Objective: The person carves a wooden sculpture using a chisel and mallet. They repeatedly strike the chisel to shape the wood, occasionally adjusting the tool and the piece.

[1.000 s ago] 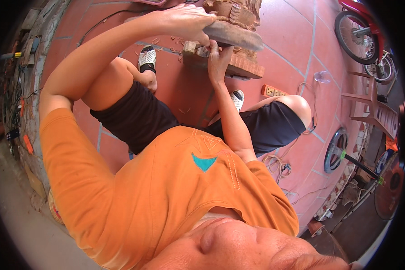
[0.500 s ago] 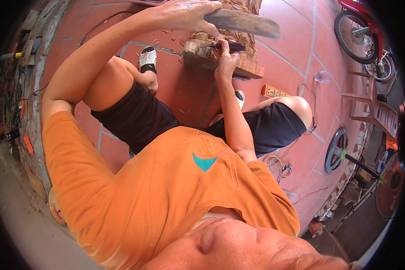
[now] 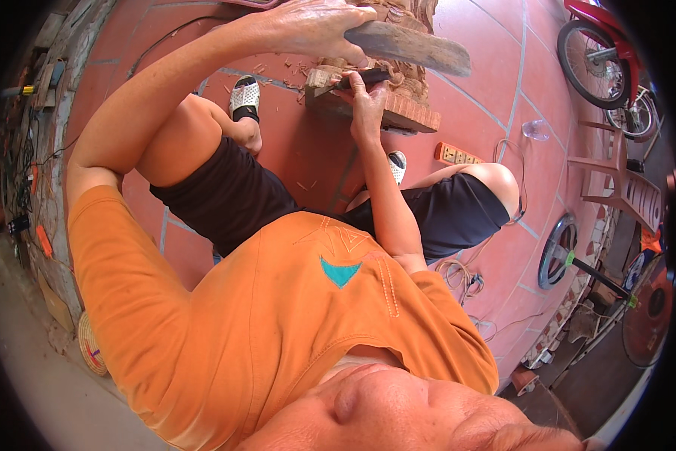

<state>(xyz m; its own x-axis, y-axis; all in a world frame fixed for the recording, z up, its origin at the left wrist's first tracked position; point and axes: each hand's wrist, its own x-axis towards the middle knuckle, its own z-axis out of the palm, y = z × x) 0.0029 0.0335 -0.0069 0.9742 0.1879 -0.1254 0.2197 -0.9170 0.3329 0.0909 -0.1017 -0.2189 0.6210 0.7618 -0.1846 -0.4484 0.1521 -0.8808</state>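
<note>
Head view: your left hand [image 3: 319,28] grips a flat grey-brown wooden bar [image 3: 413,49]; your right hand [image 3: 368,107] closes round a slim dark-handled tool [image 3: 373,76].
The bar looks stiff, best held at its left end; the tool, lighter, by its handle. Beneath both, the carved brown wooden block [image 3: 413,90] seems heavy, its relief chippable; the bar hides part of it. Farther right lies an orange rectangular power strip [image 3: 458,154].

Left hand [image 3: 319,28] gripped a wooden bat [image 3: 421,49], right hand [image 3: 369,109] held a dark-handled chisel [image 3: 371,77] over a carved block [image 3: 417,115], shavings [image 3: 260,68] littered red tiles [image 3: 300,146], an orange power strip [image 3: 457,155] lay nearby
</note>
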